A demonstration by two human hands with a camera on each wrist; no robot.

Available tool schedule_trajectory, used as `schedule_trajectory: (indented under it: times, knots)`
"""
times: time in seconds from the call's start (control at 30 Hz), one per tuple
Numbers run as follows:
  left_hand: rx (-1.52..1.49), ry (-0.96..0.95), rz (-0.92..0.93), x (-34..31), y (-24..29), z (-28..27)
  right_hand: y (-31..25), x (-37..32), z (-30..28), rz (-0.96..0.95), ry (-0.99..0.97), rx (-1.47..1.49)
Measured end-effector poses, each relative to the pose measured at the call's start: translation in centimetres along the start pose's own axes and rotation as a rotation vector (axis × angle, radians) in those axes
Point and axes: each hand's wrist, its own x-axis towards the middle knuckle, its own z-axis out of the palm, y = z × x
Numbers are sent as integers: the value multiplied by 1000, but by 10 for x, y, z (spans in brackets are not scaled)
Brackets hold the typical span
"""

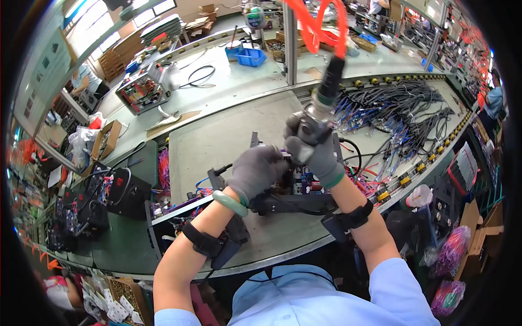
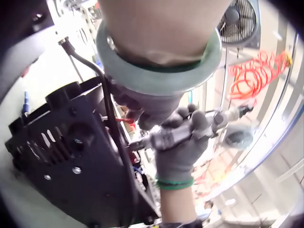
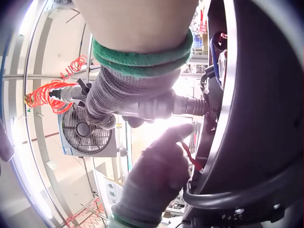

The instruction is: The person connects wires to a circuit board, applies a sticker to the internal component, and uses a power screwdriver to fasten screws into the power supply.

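My gloved right hand (image 1: 315,149) grips an air-driven screwdriver (image 2: 173,137), its fingers curled round the body. A red coiled hose (image 1: 342,32) runs up from the tool's top. The tool's tip points into an open black chassis (image 2: 80,156) holding wires and small parts. Close beside the tip is my gloved left hand (image 1: 256,171), its fingers bent down at the chassis; a red wire (image 3: 192,159) shows by its fingertips in the right wrist view. Whether those fingers pinch the wire cannot be told. A black cable (image 2: 111,109) arches over the chassis side.
Bundled grey and blue cables (image 1: 402,114) lie to the right on the bench. Black units (image 1: 128,193) stand at the left, and an open metal unit (image 1: 142,89) sits behind. Blue bins (image 1: 250,57) and an upright post (image 1: 291,43) are at the back.
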Motion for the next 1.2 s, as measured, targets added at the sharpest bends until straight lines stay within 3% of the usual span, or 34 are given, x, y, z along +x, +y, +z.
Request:
schedule_trajectory:
  times: [0.03, 0.1, 0.13, 0.2, 0.23, 0.27, 0.33, 0.37, 0.57, 0.7, 0.77, 1.03, 1.2]
  knots:
    - [4, 20, -9, -4, 11, -12, -9, -1, -2, -5, -83, 92]
    - [-1179, 354, -501, -13, 32, -39, -16, -2, 5, 37, -28, -17]
    - [-1343, 350, -397, -24, -1, -38, -21, 0, 10, 99, 26, -42]
    - [-1432, 375, -410, -60, 10, -46, -4, 0, -3, 111, 111, -287]
    - [-1608, 116, -274, -80, -5, -50, -7, -4, -4, 82, 112, -255]
    - [-1362, 265, -85, -105, 0, -32, -9, -4, -4, 59, 115, -204]
    - [-1738, 222, -410, -129, 12, -31, -17, -1, -7, -1, 75, -64]
    - [-1645, 190, -468, -137, 20, -33, -23, -1, -6, -43, 32, 22]
    - [-1607, 245, -432, -155, 11, -6, -49, -27, 38, -240, -265, 466]
    - [-1500, 256, -406, -159, 6, -6, -57, -55, 61, -151, -116, 502]
    - [-1522, 307, -296, -160, 6, -4, -66, -65, 83, -220, 9, 372]
    - [-1652, 253, -309, -163, 8, -15, -67, -67, 92, -121, 106, 408]
    - [-1646, 260, -336, -153, 5, -2, -57, -63, 74, -218, 42, 377]
